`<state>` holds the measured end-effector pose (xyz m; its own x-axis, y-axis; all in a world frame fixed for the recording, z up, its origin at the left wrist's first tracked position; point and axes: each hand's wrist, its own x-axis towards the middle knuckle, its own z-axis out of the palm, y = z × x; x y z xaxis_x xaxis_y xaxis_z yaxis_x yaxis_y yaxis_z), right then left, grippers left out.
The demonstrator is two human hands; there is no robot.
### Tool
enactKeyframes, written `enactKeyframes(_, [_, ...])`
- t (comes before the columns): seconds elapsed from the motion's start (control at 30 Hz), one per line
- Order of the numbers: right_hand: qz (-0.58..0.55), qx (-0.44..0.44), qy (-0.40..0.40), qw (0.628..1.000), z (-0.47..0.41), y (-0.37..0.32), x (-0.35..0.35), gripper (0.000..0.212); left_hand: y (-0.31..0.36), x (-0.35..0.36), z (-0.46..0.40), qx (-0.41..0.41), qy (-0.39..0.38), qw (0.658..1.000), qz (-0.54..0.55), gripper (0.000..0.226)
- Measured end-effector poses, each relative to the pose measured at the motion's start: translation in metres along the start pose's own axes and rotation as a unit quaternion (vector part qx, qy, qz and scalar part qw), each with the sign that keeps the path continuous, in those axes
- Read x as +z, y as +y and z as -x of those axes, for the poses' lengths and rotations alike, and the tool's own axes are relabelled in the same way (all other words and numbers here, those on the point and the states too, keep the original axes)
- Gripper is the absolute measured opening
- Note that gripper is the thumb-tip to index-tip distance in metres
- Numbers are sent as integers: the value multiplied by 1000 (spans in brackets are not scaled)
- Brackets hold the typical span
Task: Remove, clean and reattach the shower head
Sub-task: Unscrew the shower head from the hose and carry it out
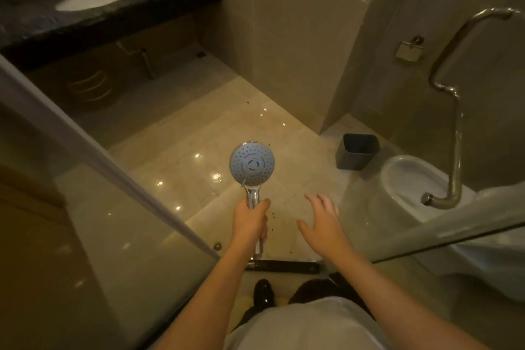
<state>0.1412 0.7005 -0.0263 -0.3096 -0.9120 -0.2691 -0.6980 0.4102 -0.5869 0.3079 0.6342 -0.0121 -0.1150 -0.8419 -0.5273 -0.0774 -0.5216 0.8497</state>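
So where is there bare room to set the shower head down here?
Left hand grips the shower head; right hand is open. Bare floor lies between vanity and bin. It is crowded by the toilet and glass door.

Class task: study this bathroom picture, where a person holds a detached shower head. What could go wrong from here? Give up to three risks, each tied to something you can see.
1. Only the left hand grips the shower head by its shiny handle; the right hand is open and off it, so it could slip and drop.
2. The floor looks hard and glossy, so a fall might crack the head.
3. The glass panel stands close on the left; a swing could knock it.
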Motion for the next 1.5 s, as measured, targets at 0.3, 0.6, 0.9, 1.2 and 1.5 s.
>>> enactKeyframes(0.3, [16,-38,7,999,-92,-51,-7,62,42,-13,-62,5,19,998,59,22])
enactKeyframes(0.6, [49,-131,-47,989,-242,-112,-8,73,101,-19,-172,24,95,991,95,20])
enactKeyframes(0.9, [51,-219,-97,970,-438,-167,-34,67,192,-7,-313,6,187,969,160,19])
enactKeyframes(1.2, [58,-301,-154,939,-568,-241,-25,65,256,-44,-398,-5,239,950,199,20])
enactKeyframes(1.5, [63,-357,-210,908,-632,-367,55,62,293,-162,-468,-1,310,924,224,21])
